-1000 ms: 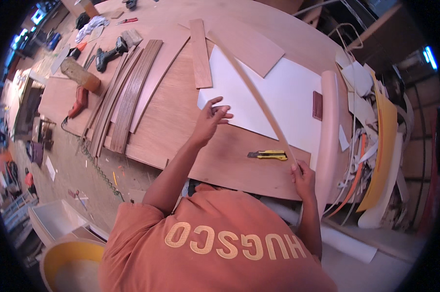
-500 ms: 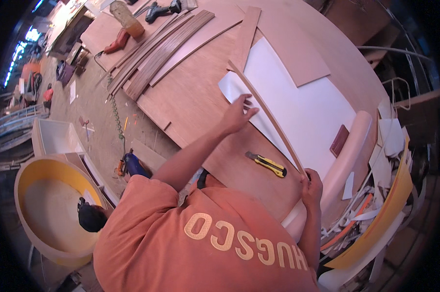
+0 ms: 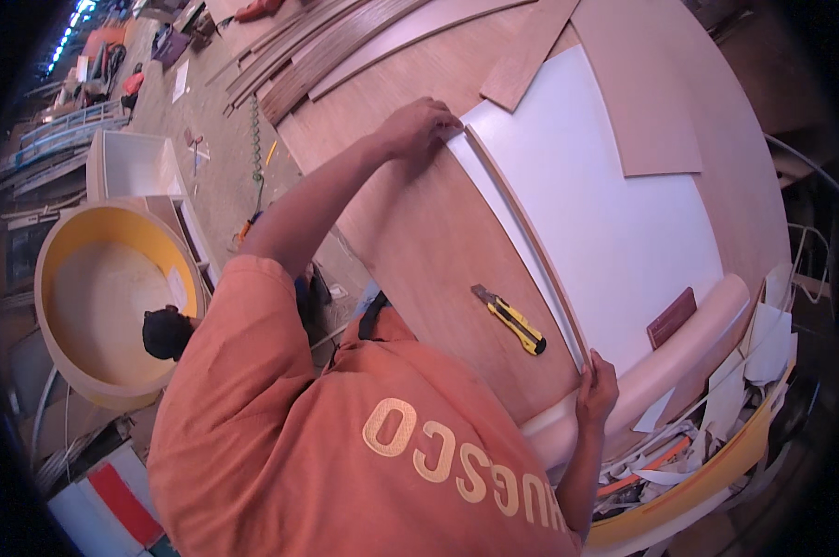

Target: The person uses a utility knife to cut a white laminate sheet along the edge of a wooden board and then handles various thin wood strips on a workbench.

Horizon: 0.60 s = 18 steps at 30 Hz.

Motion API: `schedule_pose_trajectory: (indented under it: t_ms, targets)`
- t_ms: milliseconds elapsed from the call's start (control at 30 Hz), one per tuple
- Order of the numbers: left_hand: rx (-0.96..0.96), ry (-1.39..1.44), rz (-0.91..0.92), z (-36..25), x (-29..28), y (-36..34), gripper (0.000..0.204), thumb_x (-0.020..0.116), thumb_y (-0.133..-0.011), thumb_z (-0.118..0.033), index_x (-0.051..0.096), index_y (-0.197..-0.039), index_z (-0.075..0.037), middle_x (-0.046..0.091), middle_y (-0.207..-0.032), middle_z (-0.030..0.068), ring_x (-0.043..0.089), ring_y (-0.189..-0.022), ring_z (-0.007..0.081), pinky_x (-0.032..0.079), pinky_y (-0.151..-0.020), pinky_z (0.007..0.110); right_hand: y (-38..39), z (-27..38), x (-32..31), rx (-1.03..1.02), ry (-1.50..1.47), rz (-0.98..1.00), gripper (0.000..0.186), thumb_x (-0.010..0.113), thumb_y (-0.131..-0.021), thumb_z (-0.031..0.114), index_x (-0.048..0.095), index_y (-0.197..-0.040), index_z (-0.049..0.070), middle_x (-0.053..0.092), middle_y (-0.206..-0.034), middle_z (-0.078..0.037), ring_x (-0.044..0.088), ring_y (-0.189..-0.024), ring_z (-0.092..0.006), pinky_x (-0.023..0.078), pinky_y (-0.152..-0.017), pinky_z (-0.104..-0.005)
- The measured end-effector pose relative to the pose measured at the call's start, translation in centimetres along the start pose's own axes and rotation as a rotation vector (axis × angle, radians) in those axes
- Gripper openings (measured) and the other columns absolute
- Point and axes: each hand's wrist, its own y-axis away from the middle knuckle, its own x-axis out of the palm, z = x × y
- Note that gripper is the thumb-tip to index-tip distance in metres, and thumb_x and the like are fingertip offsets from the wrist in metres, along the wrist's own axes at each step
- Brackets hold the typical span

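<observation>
A long thin wooden strip (image 3: pixel 528 226) lies along the near left edge of a white sheet (image 3: pixel 587 200), leaving a narrow white margin beside it. At the far end, the curled fingers of my left hand (image 3: pixel 426 128) close on the sheet's corner, right beside the strip's tip; the fingertips are partly hidden. My right hand (image 3: pixel 597 390) pinches the strip's near end between thumb and fingers. On the bare wood between my arms rests a yellow and black utility knife (image 3: pixel 514 323), its blade end pointing away from me.
A pale roll (image 3: pixel 689 320) crosses the sheet's near right end, with a dark red block (image 3: pixel 671 317) against it. Flat boards (image 3: pixel 638 102) overlap the sheet's far side. Several wooden strips (image 3: pixel 345 56) lie far left. Offcuts fill a yellow-sided container (image 3: pixel 754 469) at right.
My left hand has moved from open above the sheet's edge to closed at its far corner. The strip's far end has come down along that edge. The view has shifted.
</observation>
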Motion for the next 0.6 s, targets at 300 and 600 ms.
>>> schedule_pose_trajectory:
  t_ms: [300, 600]
  targets:
    - [0.093, -0.062, 0.131, 1.2, -1.7, -1.2, 0.025, 0.067, -0.088, -0.001, 0.079, -0.108, -0.010, 0.073, -0.110, 0.0070, 0.063, -0.112, 0.0290, 0.052, -0.098, 0.040, -0.8, -0.2, 0.2, -0.117, 0.028, -0.050, 0.028, 0.064, -0.098, 0.005, 0.070, -0.124, 0.001, 0.071, -0.110, -0.019, 0.070, -0.100, -0.0356, 0.057, -0.086, -0.0446]
    - [0.200, -0.076, 0.197, 2.0, -2.3, -1.1, 0.025, 0.070, -0.088, -0.003, 0.079, -0.111, -0.009, 0.073, -0.115, 0.0076, 0.063, -0.116, 0.0276, 0.052, -0.101, 0.040, -1.2, 0.0, 1.7, -0.068, -0.026, -0.007, 0.025, 0.063, -0.101, 0.004, 0.069, -0.125, -0.003, 0.070, -0.115, -0.017, 0.069, -0.107, -0.0298, 0.056, -0.094, -0.0391]
